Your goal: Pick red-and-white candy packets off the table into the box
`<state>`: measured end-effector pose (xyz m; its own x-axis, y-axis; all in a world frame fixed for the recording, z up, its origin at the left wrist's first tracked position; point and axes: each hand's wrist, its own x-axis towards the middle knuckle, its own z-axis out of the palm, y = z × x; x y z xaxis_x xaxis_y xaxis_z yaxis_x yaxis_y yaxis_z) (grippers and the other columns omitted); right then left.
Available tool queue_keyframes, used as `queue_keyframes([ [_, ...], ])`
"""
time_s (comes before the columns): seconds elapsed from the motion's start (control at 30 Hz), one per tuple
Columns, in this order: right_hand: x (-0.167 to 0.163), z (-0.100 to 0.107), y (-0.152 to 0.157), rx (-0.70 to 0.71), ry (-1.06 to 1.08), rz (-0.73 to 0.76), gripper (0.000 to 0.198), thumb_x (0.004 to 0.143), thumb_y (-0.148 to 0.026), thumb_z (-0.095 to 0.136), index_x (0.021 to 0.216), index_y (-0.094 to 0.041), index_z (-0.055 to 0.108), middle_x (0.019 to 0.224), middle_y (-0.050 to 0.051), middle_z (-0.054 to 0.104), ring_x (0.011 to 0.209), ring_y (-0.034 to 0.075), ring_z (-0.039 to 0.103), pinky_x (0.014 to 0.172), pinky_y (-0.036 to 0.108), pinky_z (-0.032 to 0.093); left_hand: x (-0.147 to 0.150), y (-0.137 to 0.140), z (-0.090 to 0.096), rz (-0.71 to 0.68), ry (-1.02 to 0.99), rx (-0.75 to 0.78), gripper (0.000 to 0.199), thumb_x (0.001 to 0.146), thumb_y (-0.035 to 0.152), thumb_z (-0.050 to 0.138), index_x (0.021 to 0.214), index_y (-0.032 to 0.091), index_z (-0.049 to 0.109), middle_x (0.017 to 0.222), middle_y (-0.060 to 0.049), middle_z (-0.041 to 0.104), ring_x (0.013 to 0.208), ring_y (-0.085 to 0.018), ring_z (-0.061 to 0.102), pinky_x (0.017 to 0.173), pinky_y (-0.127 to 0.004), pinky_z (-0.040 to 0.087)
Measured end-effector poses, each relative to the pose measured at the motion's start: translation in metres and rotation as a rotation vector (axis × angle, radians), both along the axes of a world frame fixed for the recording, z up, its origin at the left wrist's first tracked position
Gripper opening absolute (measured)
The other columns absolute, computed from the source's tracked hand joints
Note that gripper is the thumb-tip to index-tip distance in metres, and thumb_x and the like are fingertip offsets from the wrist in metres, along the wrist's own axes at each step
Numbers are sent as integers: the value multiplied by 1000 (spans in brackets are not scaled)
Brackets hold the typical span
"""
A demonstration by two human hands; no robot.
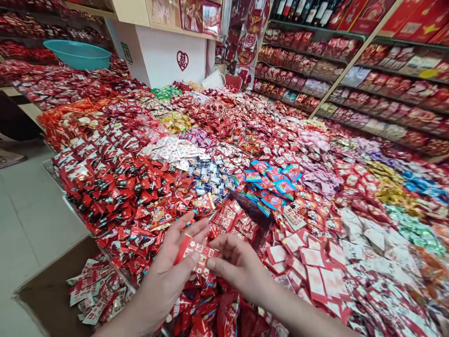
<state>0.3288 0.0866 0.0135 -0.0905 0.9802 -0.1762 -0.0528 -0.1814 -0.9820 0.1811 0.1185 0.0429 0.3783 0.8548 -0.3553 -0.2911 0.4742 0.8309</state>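
Observation:
A small red-and-white printed packet (pixel 196 252) is held up over the pile, near the bottom centre. My left hand (pixel 167 264) grips it from the left, thumb on its face and fingers behind. On the packet's right edge, the thumb of my right hand (pixel 242 266) presses with the fingers curled behind. Just beyond my hands, similar red-and-white packets (pixel 233 217) lie beside a dark tray wall (pixel 257 210). Under them are shiny red wrapped sweets (pixel 206 313).
A cardboard box (pixel 38 297) with several packets stands at lower left. Blue-and-red packets (pixel 273 182), white-and-red packets (pixel 317 262) and black-and-red sweets (pixel 115 196) cover the display. A turquoise basket (pixel 79 54) sits at far left. Stocked shelves (pixel 329 89) line the back right.

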Motion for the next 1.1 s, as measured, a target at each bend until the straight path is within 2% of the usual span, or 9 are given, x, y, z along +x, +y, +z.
queue_keyframes([
  [0.1,11,-8,11,-191,337,-13,34,62,-34,71,83,-17,50,69,-4,55,56,7,50,54,22,46,17,9,-1,11,-90,-78,54,77,11,52,118,43,38,128,3,50,121,-16,39,89,-23,42],
  [0.2,21,-15,17,-174,388,-1,31,62,-29,72,81,-16,51,77,-2,58,60,7,53,55,21,45,29,16,-3,-40,-1,-148,66,70,5,53,119,45,35,132,3,45,120,-20,40,87,-28,45],
  [0.3,39,-22,24,-144,338,44,26,65,-28,69,80,-16,52,82,0,59,61,7,53,54,20,44,33,21,-12,-96,115,-111,67,67,7,56,120,43,35,134,0,42,116,-24,45,86,-31,45],
  [0.5,98,-27,46,-110,34,-86,22,69,-27,63,86,-16,53,64,-5,52,51,5,45,48,20,39,30,35,-19,-47,390,105,39,72,27,60,109,30,48,124,-5,51,106,-23,54,84,-27,47],
  [0.6,106,-19,54,-79,-18,63,17,73,-25,59,87,-17,55,68,-2,55,55,7,47,52,22,40,40,48,-9,-127,478,113,48,70,34,62,114,32,45,125,-4,51,104,-22,55,85,-30,47],
  [0.73,92,-8,60,20,67,27,20,72,-21,60,91,-20,54,78,-2,56,65,8,50,60,23,42,62,63,-4,-211,599,250,18,69,29,63,86,25,62,82,1,67,79,-14,61,68,-21,49],
  [0.87,95,-10,67,-174,319,13,19,74,-27,57,88,-19,48,79,0,55,67,10,54,61,26,47,76,70,-10,-109,590,307,5,69,25,61,74,24,62,71,5,65,68,-9,59,63,-15,47],
  [1.0,131,-34,83,-46,-223,98,10,77,-22,52,85,-18,51,78,0,55,71,12,52,67,28,44,67,73,-9,-77,682,391,14,67,29,61,80,24,62,76,2,69,71,-9,62,66,-15,49],
  [1.1,144,-64,94,-125,-760,353,19,71,-10,52,89,-16,54,83,4,58,77,15,53,68,28,41,45,67,-9,-83,808,422,19,68,39,60,84,29,60,79,4,69,74,-10,63,61,-14,50],
])
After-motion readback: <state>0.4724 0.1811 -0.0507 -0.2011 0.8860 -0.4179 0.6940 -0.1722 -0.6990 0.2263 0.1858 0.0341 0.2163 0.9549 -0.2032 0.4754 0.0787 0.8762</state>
